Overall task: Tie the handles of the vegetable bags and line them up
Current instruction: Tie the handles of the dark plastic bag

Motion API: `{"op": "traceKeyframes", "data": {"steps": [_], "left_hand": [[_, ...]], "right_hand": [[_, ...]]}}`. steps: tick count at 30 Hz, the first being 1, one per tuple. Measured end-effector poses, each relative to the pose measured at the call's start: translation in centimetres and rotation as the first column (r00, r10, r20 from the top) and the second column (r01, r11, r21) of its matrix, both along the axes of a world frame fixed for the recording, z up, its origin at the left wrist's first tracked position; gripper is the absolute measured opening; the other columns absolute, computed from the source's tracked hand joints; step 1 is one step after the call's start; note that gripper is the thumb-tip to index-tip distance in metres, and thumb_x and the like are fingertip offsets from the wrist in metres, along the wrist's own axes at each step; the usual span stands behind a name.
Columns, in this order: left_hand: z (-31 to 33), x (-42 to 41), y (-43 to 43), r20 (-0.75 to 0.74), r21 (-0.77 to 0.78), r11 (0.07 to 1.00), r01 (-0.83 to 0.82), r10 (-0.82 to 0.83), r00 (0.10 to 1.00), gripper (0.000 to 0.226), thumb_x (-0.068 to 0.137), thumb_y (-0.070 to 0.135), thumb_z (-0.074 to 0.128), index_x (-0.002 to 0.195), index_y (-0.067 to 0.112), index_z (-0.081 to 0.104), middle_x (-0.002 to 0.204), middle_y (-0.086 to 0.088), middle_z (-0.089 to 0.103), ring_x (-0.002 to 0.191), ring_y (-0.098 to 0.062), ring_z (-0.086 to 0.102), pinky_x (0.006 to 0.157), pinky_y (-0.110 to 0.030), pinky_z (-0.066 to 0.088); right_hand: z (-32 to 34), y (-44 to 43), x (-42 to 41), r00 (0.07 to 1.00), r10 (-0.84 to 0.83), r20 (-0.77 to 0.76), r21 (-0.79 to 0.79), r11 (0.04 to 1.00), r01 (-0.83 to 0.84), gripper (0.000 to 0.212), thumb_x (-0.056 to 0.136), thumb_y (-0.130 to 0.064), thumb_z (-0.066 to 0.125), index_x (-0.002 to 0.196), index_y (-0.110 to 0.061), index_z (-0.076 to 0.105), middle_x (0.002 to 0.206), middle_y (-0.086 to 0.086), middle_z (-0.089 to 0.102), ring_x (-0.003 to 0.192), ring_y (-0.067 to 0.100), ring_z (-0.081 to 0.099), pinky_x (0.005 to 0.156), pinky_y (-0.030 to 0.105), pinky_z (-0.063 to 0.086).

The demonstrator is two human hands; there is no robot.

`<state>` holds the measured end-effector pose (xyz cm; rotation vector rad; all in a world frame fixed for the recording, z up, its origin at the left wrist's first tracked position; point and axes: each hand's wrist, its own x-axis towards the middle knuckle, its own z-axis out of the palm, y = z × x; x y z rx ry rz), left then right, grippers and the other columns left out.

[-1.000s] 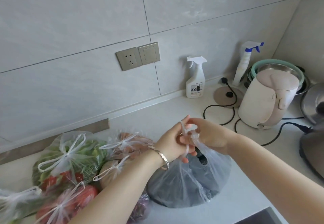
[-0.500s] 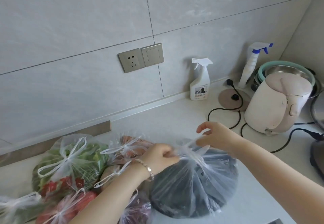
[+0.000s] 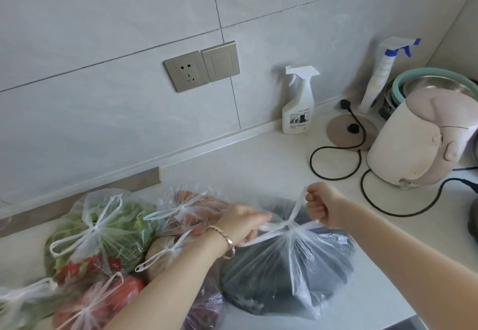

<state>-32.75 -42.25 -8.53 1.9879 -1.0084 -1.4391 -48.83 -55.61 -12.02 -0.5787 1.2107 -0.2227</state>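
Head view, bench entry.

A: Room near the front?

B: Dark-filled bag (image 3: 284, 272) sits toward the front of the worktop (image 3: 258, 169), with a purple bag (image 3: 204, 311) just beside it on the left. Bare worktop shows to its right and behind it, as far as the black cord (image 3: 336, 164).

A: Hands?

B: Left hand (image 3: 240, 223), bracelet (image 3: 227, 241) at the wrist, lies low over the bag top. Its fingers are curled and pinch one handle strip (image 3: 266, 238), taut toward the left. Right hand (image 3: 323, 204) is a fist round the other handle strip (image 3: 297, 208), held higher, up and right of the gathered neck where the strips cross.

A: Farther back?

B: Green-leaf bag (image 3: 103, 239), bow-tied, lies toward the left back edge. Kettle (image 3: 413, 143) and spray bottle (image 3: 297, 107) stand at the right back, the bottle against the wall (image 3: 103, 122).
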Motion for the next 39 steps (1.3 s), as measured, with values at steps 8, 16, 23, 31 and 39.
{"op": "traceKeyframes", "data": {"steps": [8,16,23,31,39], "left_hand": [[-1.7,0.3,2.4,0.842,0.078,0.744,0.664,-0.405,0.356,0.033,0.092,0.031,0.035,0.085,0.017,0.064,0.082,-0.005,0.069,0.071,-0.024,0.058,0.062,-0.025,0.035],[-8.3,2.3,6.0,0.756,0.012,0.653,0.757,-0.502,0.42,0.022,0.066,0.024,0.047,0.045,0.02,0.051,0.04,0.007,0.05,0.038,-0.009,0.044,0.042,-0.013,0.038],[-3.9,2.0,2.3,0.241,-0.052,0.998,0.047,-0.034,0.97,0.043,0.09,0.014,0.045,0.047,0.02,0.04,0.038,0.006,0.036,0.037,-0.008,0.039,0.047,-0.019,0.036],[1.3,-0.3,2.1,-0.773,0.246,0.705,-0.665,0.557,0.305,0.028,0.089,-0.01,0.032,0.091,-0.007,0.06,0.072,-0.015,0.071,0.064,-0.024,0.071,0.046,-0.021,0.056],[0.7,-3.1,1.2,-0.471,-0.115,0.919,-0.378,0.285,0.835,0.05,0.084,-0.018,0.049,0.12,0.015,0.059,0.088,-0.005,0.067,0.047,-0.007,0.06,0.054,-0.019,0.056]], "right_hand": [[-1.7,-2.2,0.9,0.999,0.019,0.048,0.01,1.0,-0.02,0.044,0.085,0.001,0.04,0.051,-0.019,0.021,0.03,-0.007,0.019,0.022,0.007,0.018,0.027,0.012,0.012],[-7.0,-0.3,-0.9,0.955,-0.189,-0.227,-0.025,0.982,0.189,0.034,0.084,0.015,0.048,0.055,-0.003,0.042,0.035,0.002,0.033,0.019,0.006,0.026,0.027,0.008,0.027],[-2.9,-0.8,-0.4,0.957,-0.229,-0.177,-0.216,0.958,0.189,0.022,0.083,0.006,0.055,0.064,-0.005,0.05,0.053,0.005,0.035,0.035,0.012,0.031,0.03,0.014,0.029],[7.1,4.2,0.7,0.895,0.444,-0.031,-0.51,0.764,-0.396,0.031,0.089,0.005,0.038,0.082,0.0,0.067,0.054,0.002,0.062,0.043,0.014,0.057,0.053,0.024,0.053],[6.3,7.2,0.5,0.823,0.566,0.054,-0.463,0.744,-0.482,0.021,0.082,0.005,0.061,0.094,-0.011,0.069,0.085,0.005,0.072,0.078,0.017,0.07,0.064,0.015,0.054]]}}
